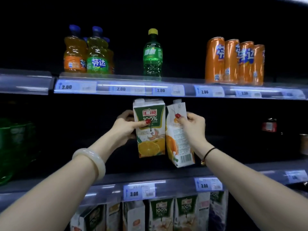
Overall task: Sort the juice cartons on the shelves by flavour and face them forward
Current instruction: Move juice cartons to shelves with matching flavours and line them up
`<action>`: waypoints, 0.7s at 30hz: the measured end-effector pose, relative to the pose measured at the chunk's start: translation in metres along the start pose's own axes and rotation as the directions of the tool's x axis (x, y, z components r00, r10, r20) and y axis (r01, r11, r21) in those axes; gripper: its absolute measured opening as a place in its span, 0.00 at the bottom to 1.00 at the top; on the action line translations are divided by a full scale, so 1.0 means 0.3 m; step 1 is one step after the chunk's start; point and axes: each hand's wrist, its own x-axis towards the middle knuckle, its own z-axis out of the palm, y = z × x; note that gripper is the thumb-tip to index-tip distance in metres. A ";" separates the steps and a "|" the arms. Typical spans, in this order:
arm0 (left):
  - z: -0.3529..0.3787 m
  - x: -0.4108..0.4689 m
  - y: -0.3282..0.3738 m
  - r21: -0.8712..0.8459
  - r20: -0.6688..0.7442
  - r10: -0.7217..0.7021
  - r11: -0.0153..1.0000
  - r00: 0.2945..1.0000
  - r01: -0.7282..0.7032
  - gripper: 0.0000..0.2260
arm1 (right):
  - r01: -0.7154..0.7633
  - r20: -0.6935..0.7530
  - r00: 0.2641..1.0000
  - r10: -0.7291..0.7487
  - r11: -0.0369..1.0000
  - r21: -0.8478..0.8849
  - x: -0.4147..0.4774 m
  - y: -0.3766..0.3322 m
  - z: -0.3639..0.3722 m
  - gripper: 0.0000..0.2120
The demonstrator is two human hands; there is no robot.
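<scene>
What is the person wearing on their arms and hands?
No sleeves show. A pale, smooth bangle circles the left wrist and a thin black cord the right wrist. The nails on the left grip and right grip are painted red.

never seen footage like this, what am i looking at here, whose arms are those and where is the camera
No machine here: a person wears one camera on the head, so you see their own arms stretched toward a shop shelf. The left hand grips an orange juice carton whose front faces you. The right hand pinches a second carton, tilted and turned so its barcode side shows. Both are over the middle shelf; whether they rest on it I cannot tell. Above stand soft drink bottles and orange cans; below, more juice cartons.
</scene>
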 end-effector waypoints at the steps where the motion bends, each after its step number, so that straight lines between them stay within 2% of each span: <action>1: 0.004 0.011 -0.016 0.000 -0.016 -0.013 1.000 1.000 0.013 0.17 | -0.017 -0.007 1.000 0.017 1.000 0.010 0.004 0.021 0.006 0.08; 7: 0.019 0.062 -0.109 0.040 -0.051 -0.094 0.995 0.994 0.096 0.18 | -0.169 -0.026 0.984 0.175 0.975 0.146 -0.013 0.164 0.037 0.08; 14: 0.042 0.083 -0.172 0.111 -0.036 -0.229 0.966 0.973 0.232 0.18 | -0.126 -0.062 0.988 0.140 0.972 0.199 0.005 0.215 0.032 0.12; 21: 0.065 0.079 -0.192 0.071 -0.071 -0.277 0.957 0.958 0.282 0.22 | -0.156 -0.005 0.987 0.160 0.968 0.197 -0.012 0.235 0.023 0.05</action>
